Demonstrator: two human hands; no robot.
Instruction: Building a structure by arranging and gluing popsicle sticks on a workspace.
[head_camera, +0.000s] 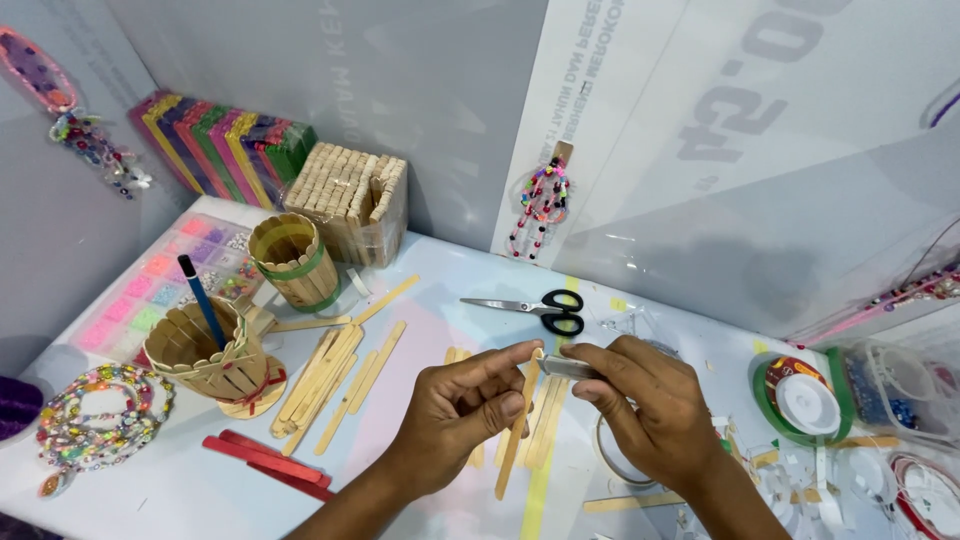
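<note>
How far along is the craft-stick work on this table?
Done, by the look: two stick cups, one banded in green, one holding a blue pencil. In hand: the left hand holds one plain stick upright while the right hand presses a small silvery tube at its top. Left: loose sticks lie unjoined beside the cups.

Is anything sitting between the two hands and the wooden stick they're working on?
Nothing visible does. The left hand already pinches the upright wooden craft stick, and the right hand brings a small silvery tube right to its top end. The scissors lie farther back on the table, apart from the hands.
</note>
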